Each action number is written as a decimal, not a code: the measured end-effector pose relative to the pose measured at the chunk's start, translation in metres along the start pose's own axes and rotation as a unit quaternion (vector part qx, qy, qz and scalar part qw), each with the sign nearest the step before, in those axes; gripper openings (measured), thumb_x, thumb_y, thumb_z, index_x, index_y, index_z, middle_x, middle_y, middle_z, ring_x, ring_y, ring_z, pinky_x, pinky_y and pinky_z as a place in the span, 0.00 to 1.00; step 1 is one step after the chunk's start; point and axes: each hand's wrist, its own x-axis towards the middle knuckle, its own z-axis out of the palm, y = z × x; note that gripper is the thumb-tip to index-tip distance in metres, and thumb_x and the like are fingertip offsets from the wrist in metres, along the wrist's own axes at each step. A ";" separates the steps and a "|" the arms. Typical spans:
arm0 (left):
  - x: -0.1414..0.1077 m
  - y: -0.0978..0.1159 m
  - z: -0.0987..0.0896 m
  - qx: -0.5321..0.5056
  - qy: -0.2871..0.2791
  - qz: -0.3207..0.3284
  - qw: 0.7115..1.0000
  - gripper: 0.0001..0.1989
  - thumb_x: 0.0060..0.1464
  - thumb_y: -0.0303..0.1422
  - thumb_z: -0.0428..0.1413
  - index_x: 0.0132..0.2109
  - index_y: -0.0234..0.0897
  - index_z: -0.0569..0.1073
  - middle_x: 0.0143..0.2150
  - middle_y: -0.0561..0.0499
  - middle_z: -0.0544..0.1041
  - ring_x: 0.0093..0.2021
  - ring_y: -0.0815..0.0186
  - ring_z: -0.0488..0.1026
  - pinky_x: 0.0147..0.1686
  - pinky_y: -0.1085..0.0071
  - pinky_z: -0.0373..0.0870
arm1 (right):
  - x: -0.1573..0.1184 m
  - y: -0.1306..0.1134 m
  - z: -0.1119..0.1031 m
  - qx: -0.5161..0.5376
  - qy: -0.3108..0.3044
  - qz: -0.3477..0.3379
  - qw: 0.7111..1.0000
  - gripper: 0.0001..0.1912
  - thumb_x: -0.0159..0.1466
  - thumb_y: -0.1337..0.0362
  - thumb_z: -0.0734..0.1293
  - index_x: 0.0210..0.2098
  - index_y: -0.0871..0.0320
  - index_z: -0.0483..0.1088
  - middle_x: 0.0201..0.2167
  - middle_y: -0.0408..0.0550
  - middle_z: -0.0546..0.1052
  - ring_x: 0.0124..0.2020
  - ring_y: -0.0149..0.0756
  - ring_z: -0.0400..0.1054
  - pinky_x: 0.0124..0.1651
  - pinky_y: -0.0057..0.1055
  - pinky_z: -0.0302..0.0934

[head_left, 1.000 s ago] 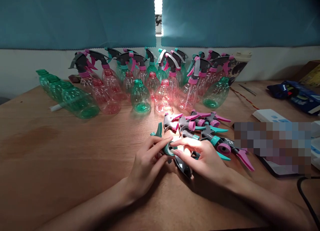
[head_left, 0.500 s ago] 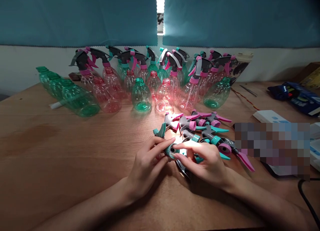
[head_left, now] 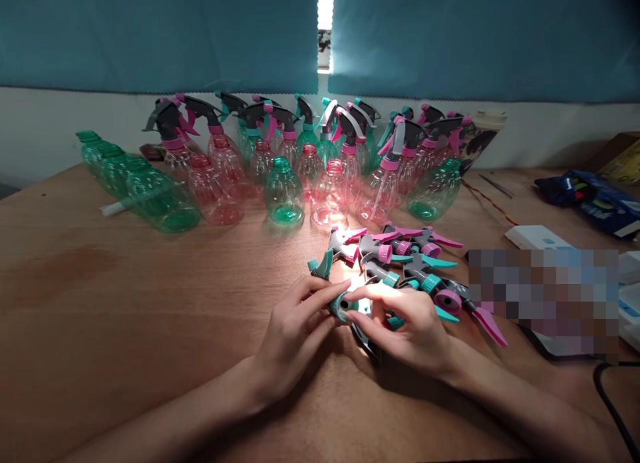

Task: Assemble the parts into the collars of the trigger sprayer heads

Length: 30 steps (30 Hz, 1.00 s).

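Observation:
My left hand (head_left: 293, 333) is closed around a trigger spray head (head_left: 324, 265) with a teal trigger. The spray head's teal collar faces me, with a dark hole in its middle. At the collar's right side, my right hand (head_left: 415, 323) has its thumb and forefinger curled in against the rim; whether a small part sits between those fingertips I cannot make out. Just beyond my hands lies a pile of loose spray heads (head_left: 381, 251), grey with pink or teal collars and triggers. Fingers hide much of the held spray head's body.
Behind the pile stand several open bottles, among them a green bottle (head_left: 284, 195) and a pink bottle (head_left: 330, 199). Bottles with spray heads fitted (head_left: 173, 126) stand further back. Green bottles (head_left: 163, 199) lean at the left. A white power strip (head_left: 537, 236) and a black cable (head_left: 607, 389) are at the right.
The view has shifted very slightly. Both hands keep nearly the same place and grip on the spray head, with only a slight movement of the fingers at its collar.

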 end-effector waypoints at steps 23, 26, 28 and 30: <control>0.000 0.000 -0.002 0.056 -0.048 0.073 0.995 0.18 0.57 0.19 0.53 0.53 0.37 0.69 0.43 0.49 0.70 0.43 0.67 0.68 0.42 0.72 0.69 | 0.015 0.001 -0.027 -0.013 -0.242 0.071 0.968 0.12 0.68 0.62 0.58 0.33 0.59 0.69 0.25 0.46 0.73 0.25 0.31 0.63 0.30 0.28 0.56; 0.004 -0.002 -0.002 0.073 -0.038 0.087 0.993 0.17 0.57 0.21 0.54 0.53 0.38 0.69 0.42 0.49 0.71 0.42 0.66 0.69 0.42 0.70 0.69 | 0.015 0.004 -0.025 -0.024 -0.236 0.093 0.967 0.15 0.68 0.60 0.56 0.31 0.59 0.68 0.26 0.47 0.74 0.25 0.32 0.63 0.30 0.29 0.56; 0.006 -0.004 -0.003 0.090 -0.031 0.099 0.991 0.17 0.57 0.22 0.54 0.52 0.39 0.69 0.42 0.49 0.71 0.42 0.65 0.68 0.41 0.69 0.69 | 0.014 0.006 -0.023 -0.024 -0.228 0.105 0.968 0.15 0.68 0.60 0.56 0.29 0.59 0.67 0.27 0.48 0.74 0.25 0.32 0.63 0.31 0.29 0.56; 0.009 -0.005 -0.004 0.106 -0.032 0.105 0.988 0.16 0.57 0.22 0.54 0.52 0.39 0.70 0.42 0.48 0.72 0.42 0.64 0.68 0.41 0.68 0.68 | 0.013 0.007 -0.021 -0.019 -0.223 0.113 0.968 0.15 0.68 0.60 0.56 0.29 0.59 0.65 0.27 0.48 0.73 0.26 0.33 0.64 0.32 0.30 0.57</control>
